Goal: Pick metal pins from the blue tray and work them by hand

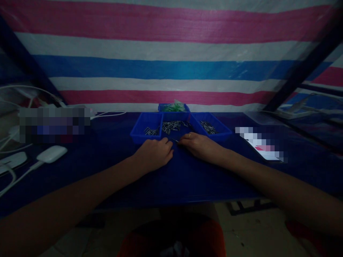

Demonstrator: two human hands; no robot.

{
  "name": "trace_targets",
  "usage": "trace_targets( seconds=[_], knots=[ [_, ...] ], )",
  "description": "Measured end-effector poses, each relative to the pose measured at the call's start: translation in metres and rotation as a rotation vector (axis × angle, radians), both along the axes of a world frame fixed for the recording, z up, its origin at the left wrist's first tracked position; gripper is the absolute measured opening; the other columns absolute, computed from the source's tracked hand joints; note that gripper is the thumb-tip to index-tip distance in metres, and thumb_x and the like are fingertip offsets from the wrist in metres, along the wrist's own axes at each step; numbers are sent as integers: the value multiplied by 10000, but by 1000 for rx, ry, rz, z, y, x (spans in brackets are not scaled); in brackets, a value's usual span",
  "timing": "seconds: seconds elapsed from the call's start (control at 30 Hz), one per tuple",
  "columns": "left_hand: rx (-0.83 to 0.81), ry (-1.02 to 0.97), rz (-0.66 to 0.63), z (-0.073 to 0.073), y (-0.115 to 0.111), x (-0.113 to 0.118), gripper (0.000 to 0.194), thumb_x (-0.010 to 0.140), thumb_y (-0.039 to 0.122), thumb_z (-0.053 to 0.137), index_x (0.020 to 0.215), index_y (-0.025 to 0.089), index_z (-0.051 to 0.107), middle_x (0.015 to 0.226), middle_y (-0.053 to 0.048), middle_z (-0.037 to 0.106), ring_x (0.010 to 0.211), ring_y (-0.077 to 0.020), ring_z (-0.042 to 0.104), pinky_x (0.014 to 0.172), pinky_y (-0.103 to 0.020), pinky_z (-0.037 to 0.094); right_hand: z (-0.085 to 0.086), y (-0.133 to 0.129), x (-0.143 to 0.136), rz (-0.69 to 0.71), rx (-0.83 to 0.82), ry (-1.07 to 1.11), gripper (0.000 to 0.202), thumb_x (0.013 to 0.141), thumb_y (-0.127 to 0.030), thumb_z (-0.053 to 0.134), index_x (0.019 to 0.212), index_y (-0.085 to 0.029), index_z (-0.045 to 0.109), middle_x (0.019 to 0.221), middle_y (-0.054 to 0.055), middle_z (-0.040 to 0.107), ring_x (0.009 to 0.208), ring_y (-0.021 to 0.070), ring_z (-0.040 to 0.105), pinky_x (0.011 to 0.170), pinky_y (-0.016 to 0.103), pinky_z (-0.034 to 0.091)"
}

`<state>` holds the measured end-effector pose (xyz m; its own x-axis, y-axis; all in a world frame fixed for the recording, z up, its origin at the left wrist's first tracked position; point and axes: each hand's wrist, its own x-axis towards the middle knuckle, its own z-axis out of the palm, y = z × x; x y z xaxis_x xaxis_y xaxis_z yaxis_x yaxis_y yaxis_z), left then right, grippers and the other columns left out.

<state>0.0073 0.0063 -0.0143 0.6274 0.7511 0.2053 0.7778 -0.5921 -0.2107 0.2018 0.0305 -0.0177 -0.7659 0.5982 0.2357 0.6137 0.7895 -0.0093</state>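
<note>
My right hand (200,145) pinches one thin metal pin (175,140), which points left from its fingertips just above the blue tabletop. Close by on the left, my left hand (155,152) has its fingers curled closed; whatever they may hold is hidden. Beyond both hands lies a loose heap of small metal pins (171,126). A blue bin (136,136) with some pins in it stands to the left of the heap. On the right, a second blue bin (223,133) also contains pins. The picture is dark, so the pins' exact kind cannot be made out.
Behind the heap, a further blue bin (160,107) holds green plastic-wrapped material (174,106). A lit, blurred-out phone-like screen (261,146) lies at right. White cables and a white charger (52,154) occupy the left. A striped sheet (171,67) hangs behind the table.
</note>
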Motion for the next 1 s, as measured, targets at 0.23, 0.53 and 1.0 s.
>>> trace_targets(
  seconds=[0.23, 0.53, 1.0],
  knots=[
    [10, 7, -2, 0, 0, -1, 279, 858, 327, 347, 889, 158, 567, 826, -58, 587, 606, -164, 575, 467, -247, 364, 4, -2, 0, 0, 15, -15, 264, 836, -104, 401, 1000, -173, 595, 955, 60, 593, 803, 163, 534, 690, 294, 441],
    [-18, 12, 4, 1, 0, -1, 290, 865, 335, 341, 894, 151, 563, 840, -63, 587, 617, -151, 570, 481, -227, 367, 7, -4, 1, -19, 112, -104, 203, 852, -143, 395, 884, -157, 595, 834, 57, 577, 713, 157, 505, 618, 276, 407],
    [21, -1, 2, -1, 0, -1, 273, 852, 339, 364, 864, 152, 563, 800, -52, 588, 604, -156, 577, 459, -233, 355, 19, -18, -5, 70, -86, 109, 137, 832, -184, 438, 922, -138, 532, 812, 46, 560, 768, 143, 517, 711, 271, 404]
  ],
)
